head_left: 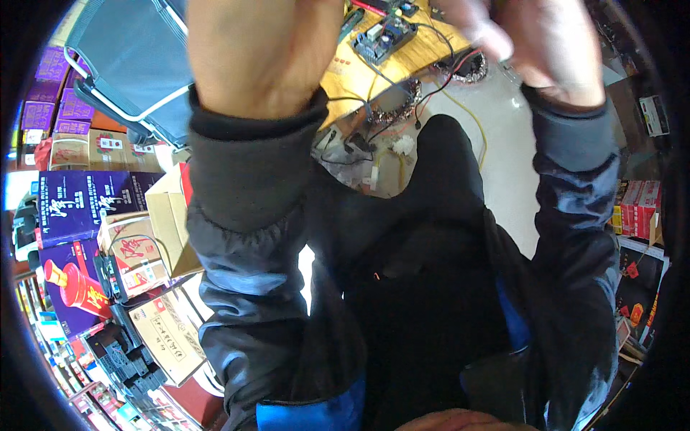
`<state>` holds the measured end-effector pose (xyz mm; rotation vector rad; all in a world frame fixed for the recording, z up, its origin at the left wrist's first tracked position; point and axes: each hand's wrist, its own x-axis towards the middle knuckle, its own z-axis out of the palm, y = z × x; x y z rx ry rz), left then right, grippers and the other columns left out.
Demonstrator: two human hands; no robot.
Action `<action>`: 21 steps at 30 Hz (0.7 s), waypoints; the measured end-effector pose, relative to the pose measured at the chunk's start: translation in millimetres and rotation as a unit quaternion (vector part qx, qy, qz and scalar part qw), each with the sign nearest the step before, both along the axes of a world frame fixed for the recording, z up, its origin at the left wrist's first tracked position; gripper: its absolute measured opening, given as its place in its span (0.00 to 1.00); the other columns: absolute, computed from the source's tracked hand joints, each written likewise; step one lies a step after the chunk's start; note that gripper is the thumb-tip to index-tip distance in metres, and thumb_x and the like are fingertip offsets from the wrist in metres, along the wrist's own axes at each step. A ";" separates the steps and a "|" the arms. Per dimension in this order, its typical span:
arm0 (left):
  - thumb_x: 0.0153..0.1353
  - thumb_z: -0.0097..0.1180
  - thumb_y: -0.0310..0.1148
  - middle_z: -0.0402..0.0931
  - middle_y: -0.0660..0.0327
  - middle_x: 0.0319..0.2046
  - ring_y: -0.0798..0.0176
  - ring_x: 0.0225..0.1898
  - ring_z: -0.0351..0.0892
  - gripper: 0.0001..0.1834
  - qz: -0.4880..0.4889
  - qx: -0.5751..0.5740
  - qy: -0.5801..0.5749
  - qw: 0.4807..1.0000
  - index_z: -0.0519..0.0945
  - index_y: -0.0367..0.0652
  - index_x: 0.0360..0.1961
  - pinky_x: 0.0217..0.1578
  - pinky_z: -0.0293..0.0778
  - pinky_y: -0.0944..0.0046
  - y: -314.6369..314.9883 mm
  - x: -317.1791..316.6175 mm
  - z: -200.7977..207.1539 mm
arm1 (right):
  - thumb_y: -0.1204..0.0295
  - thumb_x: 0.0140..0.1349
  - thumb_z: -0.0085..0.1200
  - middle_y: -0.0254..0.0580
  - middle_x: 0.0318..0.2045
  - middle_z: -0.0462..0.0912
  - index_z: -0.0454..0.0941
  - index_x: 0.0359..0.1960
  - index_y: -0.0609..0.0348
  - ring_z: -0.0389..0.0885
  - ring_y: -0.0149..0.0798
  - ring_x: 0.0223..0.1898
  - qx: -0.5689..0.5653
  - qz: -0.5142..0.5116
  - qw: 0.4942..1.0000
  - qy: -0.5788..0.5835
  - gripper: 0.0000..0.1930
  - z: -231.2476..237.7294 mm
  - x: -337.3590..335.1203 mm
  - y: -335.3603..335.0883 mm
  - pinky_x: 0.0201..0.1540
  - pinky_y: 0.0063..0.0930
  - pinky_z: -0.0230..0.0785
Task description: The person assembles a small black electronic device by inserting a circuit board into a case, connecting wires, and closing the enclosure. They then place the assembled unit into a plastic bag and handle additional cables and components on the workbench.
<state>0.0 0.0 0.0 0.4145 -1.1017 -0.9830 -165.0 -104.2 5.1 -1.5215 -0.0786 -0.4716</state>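
Observation:
Both my arms, in dark sleeves, are raised toward the top of the view. My left hand (266, 50) shows only its wrist and heel, large and close, and its fingers are cut off by the upper edge. At the upper right, my right hand (546, 43) is smeared by motion; a thumb or finger points left, and the rest runs out of view. Whatever either hand holds is hidden. Between them, on a wooden table (345, 79), lies a small dark device with an exposed circuit board (384, 37). Red and black wires (449, 75) trail over the table's edge near my right hand.
A folding chair (133, 57) stands at the upper left. Purple boxes (68, 201) and cardboard cartons (169, 337) are stacked on the left. Cables (352, 147) and a yellow cord (471, 108) lie on the floor below the table. Red boxes (638, 208) stand at the far right.

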 end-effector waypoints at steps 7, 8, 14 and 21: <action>0.73 0.55 0.43 0.83 0.56 0.55 0.57 0.55 0.84 0.22 0.133 0.197 0.060 0.970 0.76 0.41 0.60 0.58 0.77 0.53 4.9 5.9 -103.9 | 0.59 0.70 0.57 0.38 0.22 0.84 0.85 0.33 0.62 0.78 0.29 0.17 0.032 -0.107 0.978 0.178 0.18 -105.2 1.0 14.0 0.22 0.21 0.67; 0.71 0.58 0.38 0.82 0.58 0.52 0.60 0.52 0.84 0.18 0.130 0.189 0.083 0.970 0.75 0.40 0.57 0.54 0.79 0.55 9.9 4.8 -118.2 | 0.59 0.70 0.57 0.38 0.23 0.84 0.84 0.33 0.62 0.78 0.28 0.17 0.095 -0.104 0.972 0.186 0.17 -117.6 1.7 21.2 0.22 0.20 0.66; 0.68 0.53 0.34 0.81 0.50 0.52 0.56 0.52 0.83 0.23 0.163 0.195 0.225 0.941 0.73 0.29 0.60 0.57 0.78 0.55 30.8 -9.3 -183.5 | 0.64 0.68 0.62 0.34 0.21 0.80 0.79 0.37 0.61 0.75 0.26 0.17 0.252 -0.101 0.943 0.192 0.12 -179.1 11.1 78.9 0.20 0.20 0.64; 0.66 0.50 0.36 0.82 0.39 0.50 0.42 0.53 0.84 0.27 0.129 0.251 0.327 0.902 0.70 0.25 0.59 0.55 0.82 0.49 28.8 -20.4 -214.9 | 0.71 0.70 0.60 0.32 0.25 0.79 0.79 0.49 0.62 0.74 0.24 0.19 0.248 -0.147 0.933 0.214 0.10 -210.3 19.6 94.1 0.20 0.21 0.65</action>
